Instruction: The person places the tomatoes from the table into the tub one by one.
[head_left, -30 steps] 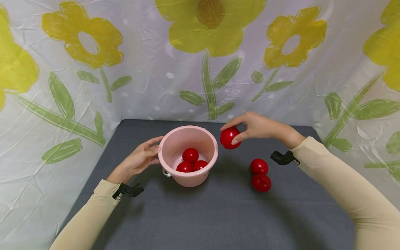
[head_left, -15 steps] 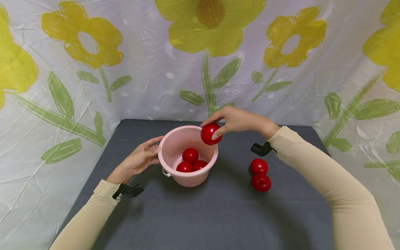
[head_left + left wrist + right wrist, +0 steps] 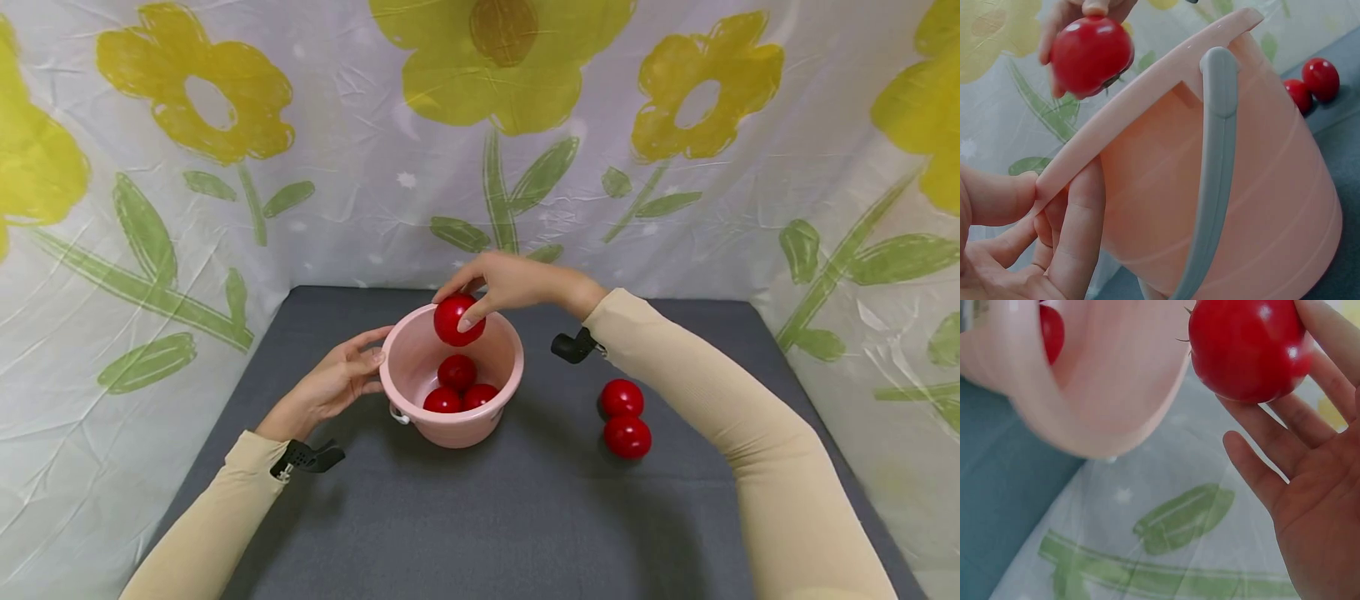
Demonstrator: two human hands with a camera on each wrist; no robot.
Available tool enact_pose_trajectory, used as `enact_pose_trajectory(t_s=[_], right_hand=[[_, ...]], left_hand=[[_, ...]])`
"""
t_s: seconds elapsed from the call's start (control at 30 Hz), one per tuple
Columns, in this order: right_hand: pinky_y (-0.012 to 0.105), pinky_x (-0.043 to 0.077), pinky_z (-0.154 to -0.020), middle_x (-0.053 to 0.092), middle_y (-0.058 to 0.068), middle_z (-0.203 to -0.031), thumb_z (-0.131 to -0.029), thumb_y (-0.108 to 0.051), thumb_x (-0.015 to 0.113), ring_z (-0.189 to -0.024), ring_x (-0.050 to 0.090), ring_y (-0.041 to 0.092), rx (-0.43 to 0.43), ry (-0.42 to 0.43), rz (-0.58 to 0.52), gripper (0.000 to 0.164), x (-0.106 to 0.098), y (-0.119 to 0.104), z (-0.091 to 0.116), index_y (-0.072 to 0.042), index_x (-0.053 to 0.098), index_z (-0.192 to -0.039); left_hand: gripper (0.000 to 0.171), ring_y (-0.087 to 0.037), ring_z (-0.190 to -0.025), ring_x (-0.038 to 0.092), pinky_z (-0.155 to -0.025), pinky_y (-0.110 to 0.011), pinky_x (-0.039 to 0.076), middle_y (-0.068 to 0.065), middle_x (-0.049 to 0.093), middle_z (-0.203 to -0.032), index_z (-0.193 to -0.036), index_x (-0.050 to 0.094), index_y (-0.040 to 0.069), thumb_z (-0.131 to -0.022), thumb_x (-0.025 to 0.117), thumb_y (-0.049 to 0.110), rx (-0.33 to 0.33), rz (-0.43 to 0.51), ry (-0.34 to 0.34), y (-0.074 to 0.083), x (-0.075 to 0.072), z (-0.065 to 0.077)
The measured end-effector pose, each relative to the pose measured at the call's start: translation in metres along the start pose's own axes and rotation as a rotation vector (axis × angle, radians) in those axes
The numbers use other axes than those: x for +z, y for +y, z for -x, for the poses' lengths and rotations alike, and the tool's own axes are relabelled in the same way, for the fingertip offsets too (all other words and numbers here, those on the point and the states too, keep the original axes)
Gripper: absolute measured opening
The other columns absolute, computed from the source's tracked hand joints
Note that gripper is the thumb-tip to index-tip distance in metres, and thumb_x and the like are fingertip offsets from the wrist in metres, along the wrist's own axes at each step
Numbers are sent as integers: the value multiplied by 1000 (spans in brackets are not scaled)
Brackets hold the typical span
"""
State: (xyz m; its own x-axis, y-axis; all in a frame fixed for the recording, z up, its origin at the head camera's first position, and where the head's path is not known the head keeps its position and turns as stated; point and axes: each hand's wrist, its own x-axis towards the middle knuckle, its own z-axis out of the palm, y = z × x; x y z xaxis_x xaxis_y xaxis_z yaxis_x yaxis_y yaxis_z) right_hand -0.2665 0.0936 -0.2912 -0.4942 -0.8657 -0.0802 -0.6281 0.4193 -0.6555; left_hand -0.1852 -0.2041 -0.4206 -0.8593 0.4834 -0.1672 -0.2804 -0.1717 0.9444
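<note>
A pink bucket (image 3: pixel 453 433) stands upright on the table, with three red tomatoes (image 3: pixel 457 372) inside on its bottom. My left hand (image 3: pixel 337 379) grips the rim at the bucket's left side; in the left wrist view its thumb and fingers (image 3: pixel 1082 219) pinch the edge beside the grey handle (image 3: pixel 1215 156). Above the opening, near the back rim, my right hand (image 3: pixel 513 282) holds another tomato (image 3: pixel 459 320) between thumb and fingers. Green sepals show on that tomato's underside in the left wrist view.
To the right of the bucket, two more tomatoes (image 3: pixel 627 437) lie close together on the dark grey tablecloth (image 3: pixel 525 525). Behind the table and at both sides hangs a pale curtain (image 3: pixel 345 167) with yellow flowers.
My right hand has carried its tomato leftward, from right of the bucket to over its opening. My left hand keeps its grip on the rim, and the bucket has not moved.
</note>
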Motion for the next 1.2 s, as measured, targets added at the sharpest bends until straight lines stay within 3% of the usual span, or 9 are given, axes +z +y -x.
enact_pose_trajectory(t_s=[0.47, 0.73, 1.07, 1.2], right_hand=[[26, 56, -93, 70, 1, -122, -87, -19, 76, -108, 63, 15, -33, -64, -55, 44, 22, 5, -43, -12, 66, -130], [26, 57, -90, 70, 0, -122, -86, -20, 76, -108, 61, 14, -53, -67, -44, 44, 29, 11, -53, -14, 67, -129], [24, 57, -86, 71, -1, -121, -86, -21, 78, -102, 63, 15, -58, -84, -30, 45, 38, 8, -56, -14, 67, -128], [25, 56, -92, 70, 1, -125, -86, -21, 78, -109, 64, 19, -48, -86, -36, 46, 39, 8, -56, -14, 67, -129]], left_hand=[[64, -13, -102, 67, -81, -27, 61, -4, 56, -128, -157, 15, 6, -103, 49, 7, -24, -23, 8, 0, -1, 0], [65, -12, -101, 67, -80, -28, 61, -5, 56, -127, -156, 14, 4, -102, 50, 7, -14, -19, 4, 1, 0, 1], [64, -10, -100, 68, -80, -28, 61, 4, 63, -119, -157, 13, 6, -103, 48, 7, -21, -5, 8, 1, 1, 1], [65, -11, -101, 68, -80, -28, 61, 2, 62, -122, -157, 13, 5, -103, 48, 7, -13, -2, -1, 1, 1, 1]])
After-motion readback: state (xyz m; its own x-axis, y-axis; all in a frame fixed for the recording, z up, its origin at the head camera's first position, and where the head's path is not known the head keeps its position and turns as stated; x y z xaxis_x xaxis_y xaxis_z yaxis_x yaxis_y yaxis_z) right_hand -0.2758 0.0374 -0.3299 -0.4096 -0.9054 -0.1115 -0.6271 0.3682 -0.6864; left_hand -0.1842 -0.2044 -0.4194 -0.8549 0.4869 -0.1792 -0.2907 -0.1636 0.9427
